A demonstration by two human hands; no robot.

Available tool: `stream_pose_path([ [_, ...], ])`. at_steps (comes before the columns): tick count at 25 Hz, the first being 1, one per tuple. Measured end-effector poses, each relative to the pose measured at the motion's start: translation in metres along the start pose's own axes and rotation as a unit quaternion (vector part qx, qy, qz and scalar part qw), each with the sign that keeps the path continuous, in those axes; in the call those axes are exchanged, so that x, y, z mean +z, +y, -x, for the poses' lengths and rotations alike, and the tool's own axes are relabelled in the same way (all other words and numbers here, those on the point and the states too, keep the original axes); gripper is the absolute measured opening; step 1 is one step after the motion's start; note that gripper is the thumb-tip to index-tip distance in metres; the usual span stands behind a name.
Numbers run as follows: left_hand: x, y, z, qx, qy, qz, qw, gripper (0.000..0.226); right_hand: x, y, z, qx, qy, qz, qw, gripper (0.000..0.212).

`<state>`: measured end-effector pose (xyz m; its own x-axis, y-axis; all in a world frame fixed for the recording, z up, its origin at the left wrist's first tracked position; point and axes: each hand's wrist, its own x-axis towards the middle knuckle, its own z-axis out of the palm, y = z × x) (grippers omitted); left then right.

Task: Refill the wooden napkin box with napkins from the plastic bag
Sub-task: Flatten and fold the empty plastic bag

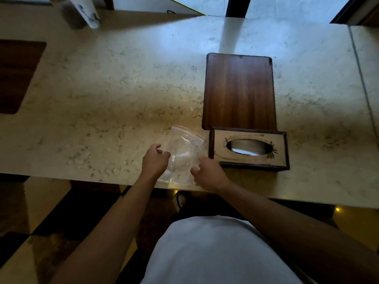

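A clear plastic zip bag (182, 150) with a red seal strip lies flat near the front edge of the stone counter and looks empty. My left hand (154, 161) rests at its left side with fingers curled. Over the bag's right corner sits my right hand (207, 174), fingers bent, touching the plastic. Right of the bag stands the wooden napkin box (249, 149), lid on, with white napkin visible through its oval slot.
A dark wooden board (238, 91) lies just behind the box. Another dark mat (16, 74) sits at the far left. A white patterned vase (86, 11) stands at the back left. The counter (112, 89) has a seam at the right.
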<state>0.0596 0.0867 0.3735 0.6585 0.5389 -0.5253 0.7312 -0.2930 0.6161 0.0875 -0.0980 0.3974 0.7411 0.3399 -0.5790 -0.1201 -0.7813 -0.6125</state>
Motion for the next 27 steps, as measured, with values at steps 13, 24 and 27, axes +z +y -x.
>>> stream_pose_path([
  [13, -0.018, -0.035, 0.012, -0.024, -0.104, 0.300, 0.948, 0.025, 0.007, -0.016, -0.009, 0.082, 0.051, -0.256, 0.962, 0.017],
  [24, -0.033, -0.017, 0.027, 0.003, -0.189, 0.400, 0.897, 0.031, -0.027, -0.016, 0.004, -0.021, 0.080, -0.278, 0.957, 0.012],
  [27, -0.029, -0.011, 0.031, 0.004, -0.206, 0.371, 0.906, 0.024, -0.040, -0.006, 0.007, -0.007, 0.074, -0.308, 0.949, 0.012],
])
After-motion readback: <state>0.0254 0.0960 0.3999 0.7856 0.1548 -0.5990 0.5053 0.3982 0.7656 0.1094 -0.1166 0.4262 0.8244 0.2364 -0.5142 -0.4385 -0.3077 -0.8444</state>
